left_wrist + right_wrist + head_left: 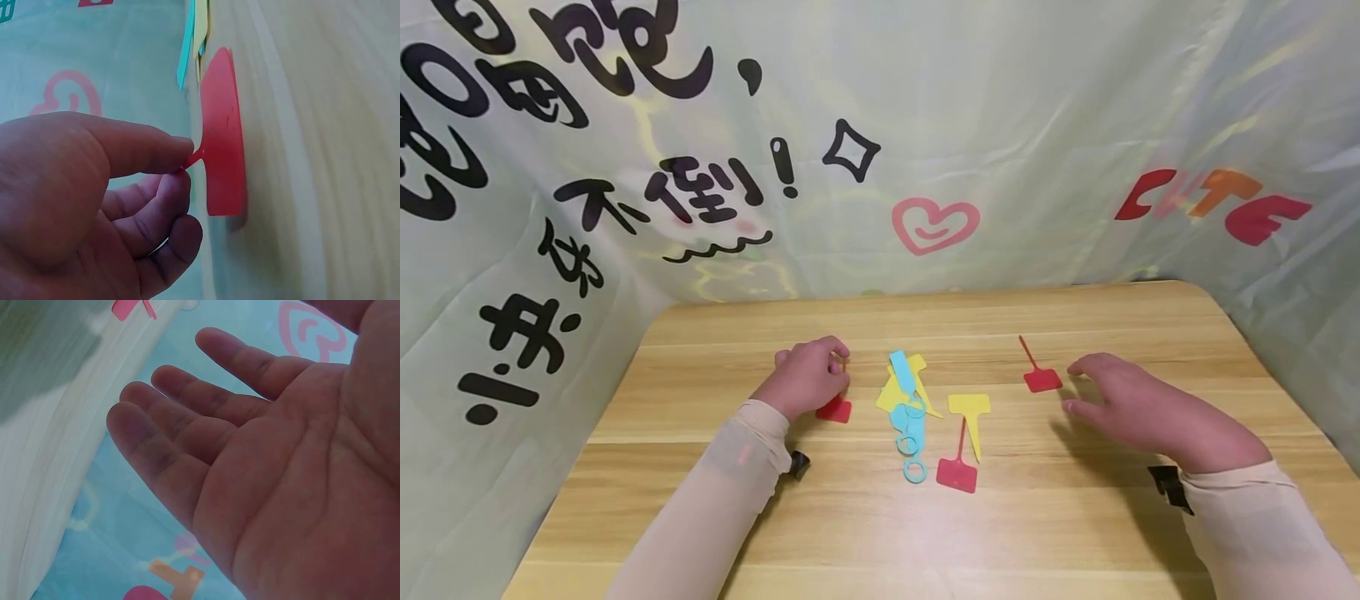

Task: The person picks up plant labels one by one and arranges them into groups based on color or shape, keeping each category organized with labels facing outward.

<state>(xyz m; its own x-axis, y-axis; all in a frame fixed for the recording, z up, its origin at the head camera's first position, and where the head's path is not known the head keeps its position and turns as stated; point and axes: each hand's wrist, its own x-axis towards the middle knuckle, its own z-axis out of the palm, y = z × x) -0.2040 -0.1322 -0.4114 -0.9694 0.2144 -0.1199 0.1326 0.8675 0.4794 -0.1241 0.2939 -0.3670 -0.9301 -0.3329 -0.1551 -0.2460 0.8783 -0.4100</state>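
My left hand (807,377) pinches the thin stem of a red plant tag (222,134) between thumb and forefinger, its flat rectangular head close over the tabletop. Over the right side, my right hand (1138,408) is held with its fingers extended and nothing in its palm. Just left of its fingertips lies another red plant tag (1042,381), stem pointing away. Between the hands is a loose pile of yellow T-shaped plant tags (891,394) and blue tags with ring ends (914,471). Beside the pile lie one more yellow T-shaped tag (968,404) and a red tag (957,475).
The wooden table (1037,533) has a rounded far corner on the right. A pale printed curtain (1037,125) with black lettering and a pink heart hangs behind the table and along both sides. A dark band piece (1170,487) sits at the right wrist.
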